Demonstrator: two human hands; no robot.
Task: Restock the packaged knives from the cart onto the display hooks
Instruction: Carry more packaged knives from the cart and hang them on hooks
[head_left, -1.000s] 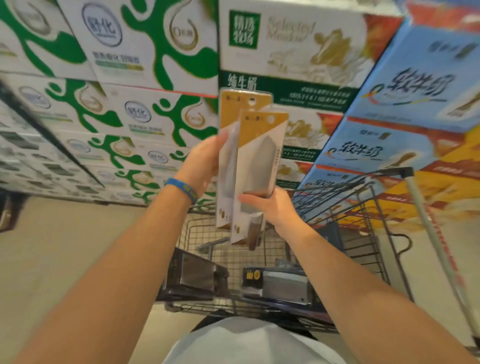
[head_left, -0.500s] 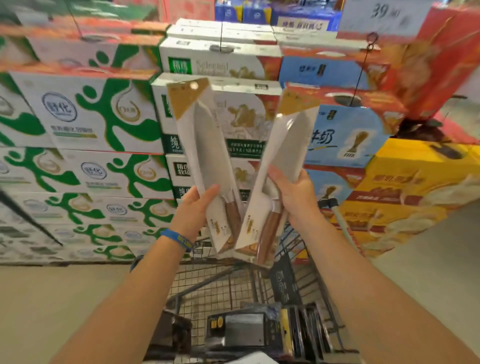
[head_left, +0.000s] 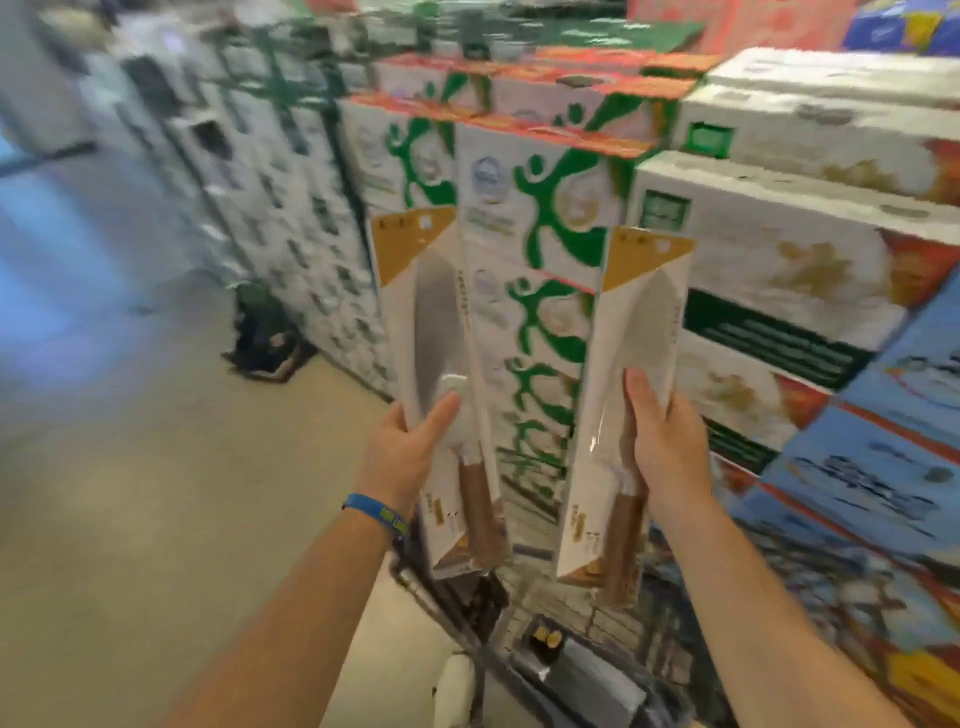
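I hold two packaged knives upright, one in each hand. The left packaged knife (head_left: 434, 358), a white card with a tan top corner and a wooden handle, is gripped near its lower half by my left hand (head_left: 402, 457). My right hand (head_left: 665, 452) grips the right packaged knife (head_left: 631, 384) of the same kind. Both stand apart in front of stacked milk cartons. Below them the wire cart (head_left: 545, 639) holds more dark knife packages (head_left: 587, 670). No display hooks are in view.
Stacked green-and-white milk cartons (head_left: 545, 218) fill the middle, with white, blue and red cartons (head_left: 841, 291) at the right. A beige floor aisle (head_left: 156, 493) opens to the left. A dark low object (head_left: 267, 343) sits on the floor by the cartons.
The two packages, overlapped a second ago, are now held apart and upright. My view has swung left, so the aisle floor shows and the cart sits lower right.
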